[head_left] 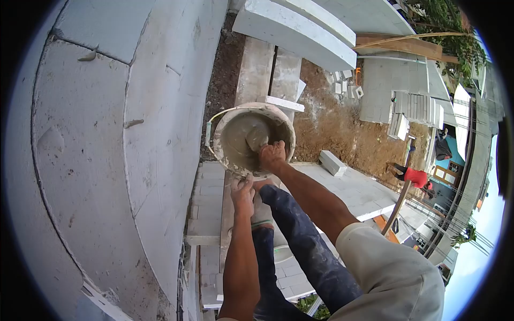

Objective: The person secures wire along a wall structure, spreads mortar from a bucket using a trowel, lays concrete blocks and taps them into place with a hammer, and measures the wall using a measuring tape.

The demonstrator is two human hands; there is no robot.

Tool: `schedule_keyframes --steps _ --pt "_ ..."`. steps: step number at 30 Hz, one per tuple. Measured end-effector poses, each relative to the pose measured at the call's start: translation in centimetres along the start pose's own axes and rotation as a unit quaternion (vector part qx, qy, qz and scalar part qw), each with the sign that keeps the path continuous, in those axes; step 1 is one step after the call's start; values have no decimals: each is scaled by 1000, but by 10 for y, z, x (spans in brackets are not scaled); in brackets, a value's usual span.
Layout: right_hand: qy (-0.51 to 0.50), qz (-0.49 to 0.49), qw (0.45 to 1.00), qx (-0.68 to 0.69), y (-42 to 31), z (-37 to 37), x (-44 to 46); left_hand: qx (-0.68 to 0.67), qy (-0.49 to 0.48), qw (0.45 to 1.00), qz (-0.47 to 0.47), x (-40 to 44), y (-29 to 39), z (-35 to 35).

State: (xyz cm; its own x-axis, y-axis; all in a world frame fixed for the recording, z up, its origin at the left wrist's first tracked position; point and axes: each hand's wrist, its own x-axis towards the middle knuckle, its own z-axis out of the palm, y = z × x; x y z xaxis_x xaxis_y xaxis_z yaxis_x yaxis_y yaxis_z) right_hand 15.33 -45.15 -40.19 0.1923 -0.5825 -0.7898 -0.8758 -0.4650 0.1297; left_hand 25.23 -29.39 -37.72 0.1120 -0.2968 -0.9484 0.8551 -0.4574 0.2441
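A round bucket coated with grey residue stands on a plank, with wet grey mortar inside. My right hand reaches over the near rim, its fingers wrapped round the handle of a trowel whose blade lies in the mortar. At the near outer side of the bucket is my left hand, fingers curled at the rim. The bucket's wire handle hangs to the left.
A pale block wall rises close on the left. Planks extend beyond the bucket. Large blocks lie at the top, a single block sits on the right wall, and a person in red bends over farther right.
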Motion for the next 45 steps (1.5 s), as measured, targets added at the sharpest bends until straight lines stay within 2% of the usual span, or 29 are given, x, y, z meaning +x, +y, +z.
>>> schedule_keyframes --steps 1,5,7,8,9,10,14,15,16,19,21,23,24,25,26,28,29,30,31,33,35,37,38,42,43,44,45 --pt "-36 -5 999 39 3 -6 2 10 -8 1000 6 11 4 12" --pt "-32 -47 995 81 30 -41 -2 -4 25 998 50 19 16 50" --pt "-9 -47 997 67 51 -59 -18 -59 11 981 185 22 21 60" --pt "-10 -50 997 64 63 -70 -33 -62 14 981 186 16 25 63" --pt "24 -120 992 2 76 -83 -49 -26 36 980 192 3 33 67" --pt "57 -190 978 -59 85 -95 -66 11 60 979 197 -13 39 68" --pt "52 -215 972 -78 88 -125 -137 27 124 963 237 -103 51 37" --pt "99 -243 962 -79 84 -123 -152 69 129 961 235 -130 54 21" --pt "145 -270 949 -79 76 -121 -168 109 135 957 231 -158 59 7" --pt "160 -335 925 -80 37 -120 -221 128 172 959 187 -248 81 -29" --pt "159 -354 916 -107 5 -126 -265 108 193 955 195 -304 98 -41" --pt "40 -376 895 -236 -19 -132 -314 88 210 952 207 -346 107 -57" --pt "89 -418 877 -221 -22 -123 -334 23 171 959 223 -361 110 -66" --pt "79 -448 860 -233 -26 -129 -359 -41 129 959 248 -376 115 -76" --pt "70 -478 840 -247 -30 -138 -380 -55 142 953 263 -392 119 -83" --pt "-18 -547 815 -189 -38 -160 -409 -16 209 942 263 -424 124 -91" --pt "-64 -547 817 -169 -43 -178 -421 -39 231 931 281 -438 123 -97" --pt "-114 -544 817 -153 -47 -193 -433 -70 218 936 267 -452 117 -103" --pt "-108 -567 797 -178 -48 -204 -440 -103 204 939 255 -467 111 -111" --pt "-200 -514 834 -13 -49 -222 -448 -138 224 931 255 -501 98 -126" --pt "-186 -527 826 -75 -48 -232 -458 -169 235 924 250 -529 80 -139" --pt "-166 -534 818 -134 -61 -244 -475 -233 193 922 242 -546 55 -156" --pt "-165 -546 814 -106 -64 -250 -485 -300 191 897 262 -544 36 -161" --pt "-166 -586 791 -53 -77 -240 -504 -371 227 860 267 -571 -2 -169" --pt "-170 -598 783 -32 -92 -251 -523 -321 250 857 317 -578 -12 -172" --pt "-238 -558 794 -31 -106 -266 -542 -298 263 851 344 -583 -21 -176" --pt "-235 -563 791 -42 -123 -275 -560 -276 276 843 370 -588 -29 -179"
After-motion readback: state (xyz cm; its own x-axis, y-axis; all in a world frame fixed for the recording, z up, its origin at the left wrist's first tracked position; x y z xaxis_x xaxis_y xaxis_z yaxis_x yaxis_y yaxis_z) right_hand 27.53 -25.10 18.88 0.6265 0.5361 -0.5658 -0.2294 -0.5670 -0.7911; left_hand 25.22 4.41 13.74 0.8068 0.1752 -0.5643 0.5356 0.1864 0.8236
